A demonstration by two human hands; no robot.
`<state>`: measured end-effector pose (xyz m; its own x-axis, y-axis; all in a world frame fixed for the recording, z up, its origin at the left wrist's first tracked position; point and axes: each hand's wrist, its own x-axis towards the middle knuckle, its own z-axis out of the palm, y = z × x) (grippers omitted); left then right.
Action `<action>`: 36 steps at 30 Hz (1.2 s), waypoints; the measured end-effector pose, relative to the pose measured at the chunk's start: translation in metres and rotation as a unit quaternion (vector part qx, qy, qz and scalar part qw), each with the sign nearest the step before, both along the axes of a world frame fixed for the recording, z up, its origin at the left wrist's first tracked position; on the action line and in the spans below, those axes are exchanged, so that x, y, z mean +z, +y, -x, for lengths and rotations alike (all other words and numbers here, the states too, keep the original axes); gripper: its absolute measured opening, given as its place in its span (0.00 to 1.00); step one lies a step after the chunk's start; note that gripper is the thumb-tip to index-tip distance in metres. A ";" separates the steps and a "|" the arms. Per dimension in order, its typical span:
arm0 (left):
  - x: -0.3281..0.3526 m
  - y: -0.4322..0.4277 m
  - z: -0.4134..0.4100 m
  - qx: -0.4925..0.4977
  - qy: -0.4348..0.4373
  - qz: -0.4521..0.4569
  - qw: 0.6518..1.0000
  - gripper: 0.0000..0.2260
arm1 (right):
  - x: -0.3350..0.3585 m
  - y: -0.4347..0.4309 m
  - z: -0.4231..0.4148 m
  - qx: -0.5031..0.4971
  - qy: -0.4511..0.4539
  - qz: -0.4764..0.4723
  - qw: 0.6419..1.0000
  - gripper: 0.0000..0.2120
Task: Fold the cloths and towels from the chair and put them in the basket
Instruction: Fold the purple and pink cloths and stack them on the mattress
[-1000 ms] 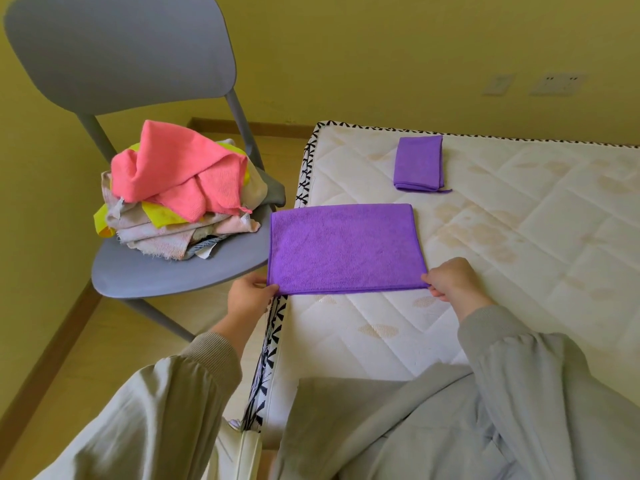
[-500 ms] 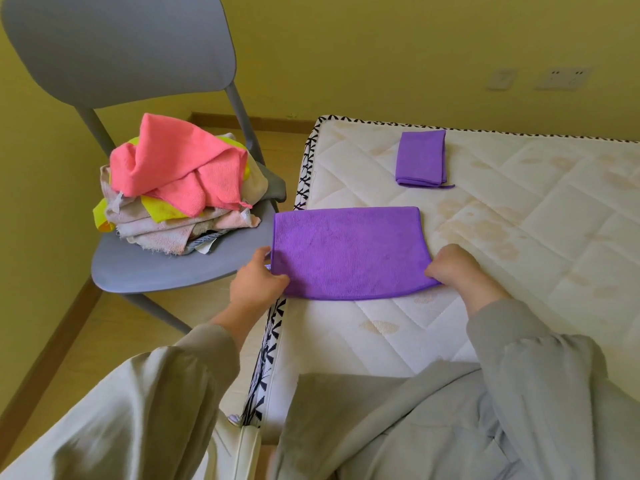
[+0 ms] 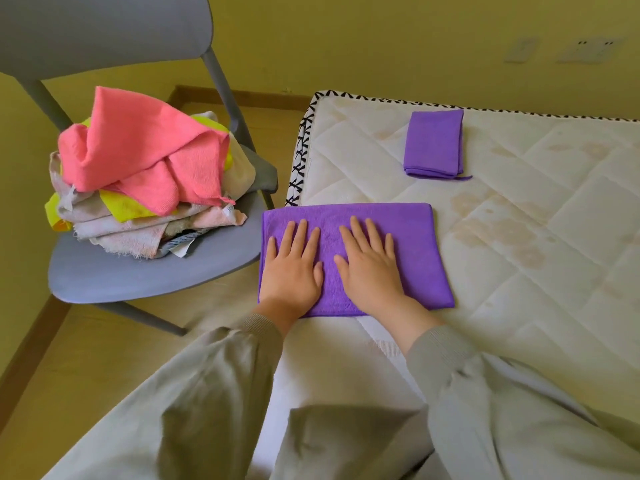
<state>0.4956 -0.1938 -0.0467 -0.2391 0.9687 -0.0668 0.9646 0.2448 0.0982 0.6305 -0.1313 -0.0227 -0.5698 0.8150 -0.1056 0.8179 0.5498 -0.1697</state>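
Yellow-walled room, head view: purple cloth (image 3: 412, 237) half-folded at mattress (image 3: 519, 271) corner. Left hand (image 3: 292, 268) and right hand (image 3: 369, 268) press it flat, fingers straight, grasping nothing. Chair (image 3: 138, 275) pile (image 3: 145, 181) untouched. Risk: cloth overhangs edge, could slide off during next fold.

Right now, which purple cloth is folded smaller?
The far purple cloth, lying alone near the mattress's far edge; the near one is wider, under both hands.
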 end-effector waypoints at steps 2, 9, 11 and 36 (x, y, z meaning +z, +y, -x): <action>-0.003 -0.001 -0.002 0.000 0.004 -0.002 1.000 0.30 | -0.006 0.007 0.005 -0.017 -0.009 0.003 1.000 0.27; -0.005 0.001 0.001 -0.012 0.009 -0.002 1.000 0.30 | -0.020 0.063 -0.040 -0.151 -0.041 -0.016 0.988 0.27; -0.005 0.001 0.001 -0.011 0.009 0.001 1.000 0.30 | -0.018 0.075 -0.056 -0.211 -0.059 0.005 0.976 0.28; 0.007 0.066 -0.015 -0.094 -0.007 0.036 0.995 0.28 | -0.036 0.055 -0.048 -0.178 0.005 -0.066 0.982 0.31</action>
